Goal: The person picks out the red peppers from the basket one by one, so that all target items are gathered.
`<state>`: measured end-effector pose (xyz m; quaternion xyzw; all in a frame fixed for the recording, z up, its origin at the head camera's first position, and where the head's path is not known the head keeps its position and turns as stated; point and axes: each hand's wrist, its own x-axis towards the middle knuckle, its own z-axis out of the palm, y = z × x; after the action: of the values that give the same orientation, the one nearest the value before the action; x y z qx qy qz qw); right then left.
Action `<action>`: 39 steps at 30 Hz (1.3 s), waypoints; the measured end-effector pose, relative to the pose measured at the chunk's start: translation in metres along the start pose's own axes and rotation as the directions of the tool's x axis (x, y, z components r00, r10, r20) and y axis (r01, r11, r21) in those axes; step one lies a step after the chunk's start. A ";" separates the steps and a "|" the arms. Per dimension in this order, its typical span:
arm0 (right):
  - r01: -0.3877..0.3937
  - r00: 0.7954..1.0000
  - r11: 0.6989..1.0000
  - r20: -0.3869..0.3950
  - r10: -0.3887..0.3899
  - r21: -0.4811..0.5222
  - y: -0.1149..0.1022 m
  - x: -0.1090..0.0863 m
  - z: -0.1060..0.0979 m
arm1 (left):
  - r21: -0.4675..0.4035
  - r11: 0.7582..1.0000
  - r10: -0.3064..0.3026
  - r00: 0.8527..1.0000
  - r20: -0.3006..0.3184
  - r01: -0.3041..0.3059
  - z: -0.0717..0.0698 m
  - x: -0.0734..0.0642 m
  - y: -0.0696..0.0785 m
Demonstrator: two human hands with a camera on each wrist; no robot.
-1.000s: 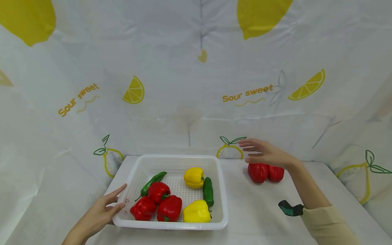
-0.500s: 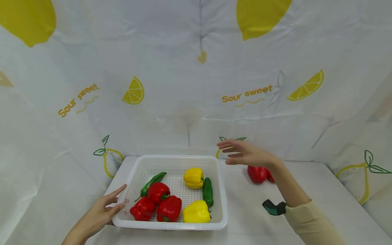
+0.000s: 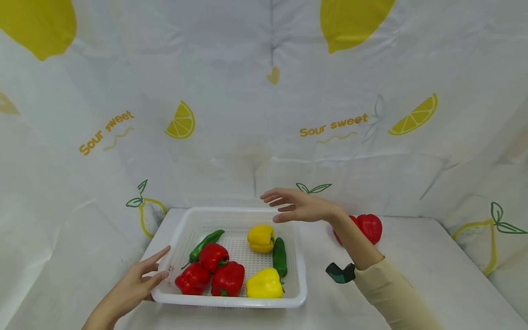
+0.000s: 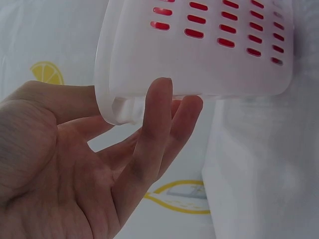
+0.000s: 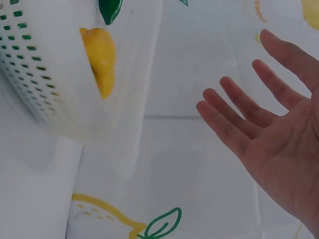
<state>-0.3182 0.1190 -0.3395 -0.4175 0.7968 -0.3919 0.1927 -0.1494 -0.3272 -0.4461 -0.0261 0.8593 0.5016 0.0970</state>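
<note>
A white plastic basket stands on the table, holding several red bell peppers, two yellow bell peppers, a long green chili and a shorter dark green pepper. My left hand grips the basket's left front corner; in the left wrist view, the rim passes between thumb and fingers. Over the basket's back right corner hovers my right hand, fingers spread and holding nothing. The right wrist view shows its palm apart from the basket's wall.
Two red bell peppers lie on the table's back right, one partly hidden by my right forearm. A white cloth backdrop with lemon prints hangs behind the table. A dark strap sticks out by the right cuff.
My right hand has moved left, from above the loose red bell peppers to the basket's back right corner. The left hand and the basket have stayed in place.
</note>
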 end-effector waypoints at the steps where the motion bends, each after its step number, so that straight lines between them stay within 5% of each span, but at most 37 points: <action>1: 0.006 1.000 1.000 0.010 -0.006 0.005 -0.002 0.005 0.002 | 0.001 1.000 0.001 1.000 0.000 -0.001 0.000 0.000 0.000; 10: 0.006 0.990 1.000 0.143 -0.003 -0.022 -0.006 0.049 0.024 | -0.006 1.000 0.023 1.000 0.002 -0.023 0.000 -0.002 0.001; 19: -0.026 0.954 1.000 0.298 0.026 -0.003 -0.011 0.088 0.051 | -0.006 1.000 0.013 1.000 -0.001 -0.013 0.000 -0.002 0.000; 28: -0.089 0.934 0.996 0.346 0.086 -0.005 -0.011 0.107 0.075 | 0.004 1.000 0.003 1.000 -0.003 -0.003 0.001 0.000 -0.001; 39: -0.101 0.916 0.989 0.397 0.050 0.109 0.005 0.130 0.091 | -0.006 1.000 0.009 1.000 0.007 -0.009 0.000 -0.002 0.000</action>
<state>-0.3382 -0.0279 -0.3977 -0.4436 0.7308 -0.3421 0.3900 -0.1476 -0.3272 -0.4457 -0.0210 0.8576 0.5046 0.0976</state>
